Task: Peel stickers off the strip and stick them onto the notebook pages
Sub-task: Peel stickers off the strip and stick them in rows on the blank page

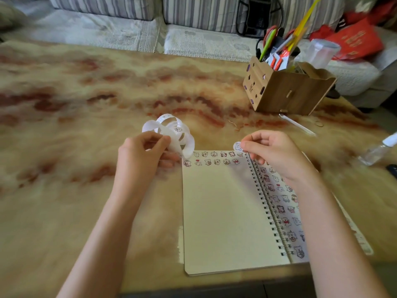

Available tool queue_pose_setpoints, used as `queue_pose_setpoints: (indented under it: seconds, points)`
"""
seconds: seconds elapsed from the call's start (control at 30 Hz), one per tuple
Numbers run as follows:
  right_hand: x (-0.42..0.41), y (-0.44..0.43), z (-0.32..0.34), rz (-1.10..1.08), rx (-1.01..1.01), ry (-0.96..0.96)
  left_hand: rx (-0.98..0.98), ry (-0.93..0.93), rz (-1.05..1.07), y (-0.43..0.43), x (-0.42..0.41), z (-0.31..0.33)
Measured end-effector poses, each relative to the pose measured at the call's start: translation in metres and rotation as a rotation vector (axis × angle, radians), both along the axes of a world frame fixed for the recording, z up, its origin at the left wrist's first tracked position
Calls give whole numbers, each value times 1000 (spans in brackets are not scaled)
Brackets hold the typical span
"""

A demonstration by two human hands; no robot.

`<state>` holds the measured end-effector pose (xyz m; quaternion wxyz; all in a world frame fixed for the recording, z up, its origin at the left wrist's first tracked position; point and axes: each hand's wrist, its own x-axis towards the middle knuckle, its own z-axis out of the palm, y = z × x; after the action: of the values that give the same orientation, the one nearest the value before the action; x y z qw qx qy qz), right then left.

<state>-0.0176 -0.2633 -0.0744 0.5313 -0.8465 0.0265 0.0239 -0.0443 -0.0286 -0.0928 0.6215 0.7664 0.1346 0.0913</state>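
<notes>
My left hand [146,151] pinches the curled sticker strip [171,134] just beyond the spiral notebook [225,211], which lies open on the surface [86,104]. My right hand [272,151] holds one peeled sticker [237,146] at the page's top edge. A wooden pen holder [285,89] stands well behind.

Two bare arms are showing, with no sleeves covering them up to the edge of the picture. The bare left hand [141,155] and the bare right hand [272,153] are wearing no rings, no watch, no bands and no gloves.
</notes>
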Motion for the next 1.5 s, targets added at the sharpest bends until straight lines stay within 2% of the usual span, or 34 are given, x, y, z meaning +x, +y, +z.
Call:
queue_pose_setpoints:
  seconds: [0.07,0.2,0.33,0.6,1.03,1.5]
  points:
    - [-2,9,0,43,9,10,-36,-29,22,3,1,1]
    - [-8,40,-8,178,27,74,133,-81,79,10,4,-1]
    - [-11,67,-18,228,2,99,103,-80,50,8,2,0]
    - [-11,76,-26,179,-48,88,-4,-63,0,2,3,0]
    - [-13,79,-28,161,-76,77,4,-68,-14,1,4,-3]
    - [-14,85,-35,120,-217,22,17,-70,-26,2,5,-6]
